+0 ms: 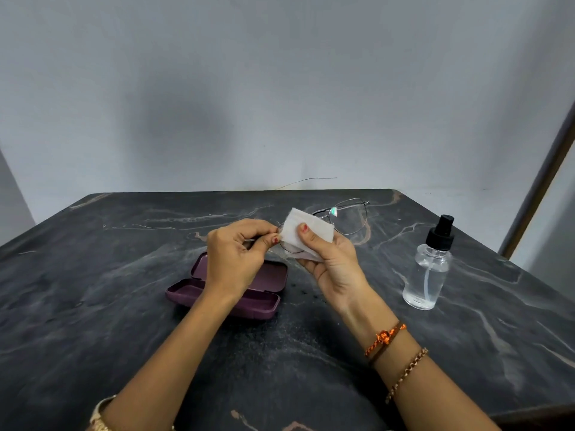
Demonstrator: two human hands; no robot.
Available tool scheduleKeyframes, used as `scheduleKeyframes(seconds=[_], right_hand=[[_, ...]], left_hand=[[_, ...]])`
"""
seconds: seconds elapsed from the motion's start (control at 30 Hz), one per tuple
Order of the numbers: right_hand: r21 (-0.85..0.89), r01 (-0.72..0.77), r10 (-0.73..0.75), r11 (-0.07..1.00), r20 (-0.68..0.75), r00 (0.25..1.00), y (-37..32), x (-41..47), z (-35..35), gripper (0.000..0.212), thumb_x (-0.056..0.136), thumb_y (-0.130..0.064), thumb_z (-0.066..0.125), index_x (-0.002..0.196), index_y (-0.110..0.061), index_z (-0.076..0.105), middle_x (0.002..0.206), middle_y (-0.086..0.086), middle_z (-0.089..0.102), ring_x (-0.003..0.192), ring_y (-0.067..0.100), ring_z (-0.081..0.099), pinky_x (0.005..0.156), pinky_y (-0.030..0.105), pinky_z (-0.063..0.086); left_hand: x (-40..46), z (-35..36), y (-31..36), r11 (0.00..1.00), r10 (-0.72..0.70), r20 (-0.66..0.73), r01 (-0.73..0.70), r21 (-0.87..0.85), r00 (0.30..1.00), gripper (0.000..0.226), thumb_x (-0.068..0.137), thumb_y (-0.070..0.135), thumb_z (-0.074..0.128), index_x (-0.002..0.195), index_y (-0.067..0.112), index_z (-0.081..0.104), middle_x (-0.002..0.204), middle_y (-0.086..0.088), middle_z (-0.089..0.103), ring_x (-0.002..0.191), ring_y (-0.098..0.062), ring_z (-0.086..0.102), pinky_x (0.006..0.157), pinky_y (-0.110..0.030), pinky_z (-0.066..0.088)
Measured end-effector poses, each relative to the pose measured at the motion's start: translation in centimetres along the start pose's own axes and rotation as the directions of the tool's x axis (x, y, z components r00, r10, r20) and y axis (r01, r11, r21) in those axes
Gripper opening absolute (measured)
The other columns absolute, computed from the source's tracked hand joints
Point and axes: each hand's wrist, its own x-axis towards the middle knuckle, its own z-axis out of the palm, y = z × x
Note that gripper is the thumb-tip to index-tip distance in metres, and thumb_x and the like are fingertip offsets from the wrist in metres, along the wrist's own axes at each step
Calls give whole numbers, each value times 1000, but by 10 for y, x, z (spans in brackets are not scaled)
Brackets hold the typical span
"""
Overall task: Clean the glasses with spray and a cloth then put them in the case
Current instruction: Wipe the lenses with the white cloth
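I hold thin metal-framed glasses (350,217) above the table. My left hand (239,253) pinches the frame at its left end. My right hand (329,262) presses a white cloth (311,230) around the left lens, thumb on top. The right lens sticks out beyond the cloth, uncovered. An open purple case (264,287) lies on the table under my left hand, partly hidden by the wrist. A clear spray bottle (431,265) with a black pump top stands upright to the right, apart from both hands.
The dark marble table (124,275) ends at a grey wall behind. A thin wire (311,179) lies at the back edge. A brown door frame (541,178) rises at the right. Small droplets (306,292) dot the tabletop by the case.
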Motion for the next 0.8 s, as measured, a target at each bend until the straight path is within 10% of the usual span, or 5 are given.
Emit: scheduleKeyframes(seconds=[0.33,0.6,0.8], right_hand=[[86,-18,38,996,-233,972,-13,5,-14,49,78,1,63,124,-1,45,96,11,62,69,18,66,52,25,57],[-430,259,-409,865,-303,861,-26,7,-24,46,81,6,47,106,-32,53,109,-1,51,86,18,56,65,29,52],[-324,11,-86,946,-220,972,-36,7,-29,8,83,-17,58,83,-24,63,87,-1,58,78,15,58,57,26,54]], left_hand=[[12,-18,-13,958,-208,-93,184,-219,974,31,68,6,70,61,36,69,63,17,69,71,-6,66,69,-20,55],[16,-24,-11,925,-196,2,186,-331,981,16,64,13,70,63,29,70,65,17,71,68,-5,66,63,-15,54],[22,-34,-15,916,-165,54,173,-362,985,18,63,12,69,65,29,72,64,16,71,67,-4,66,61,-15,54]])
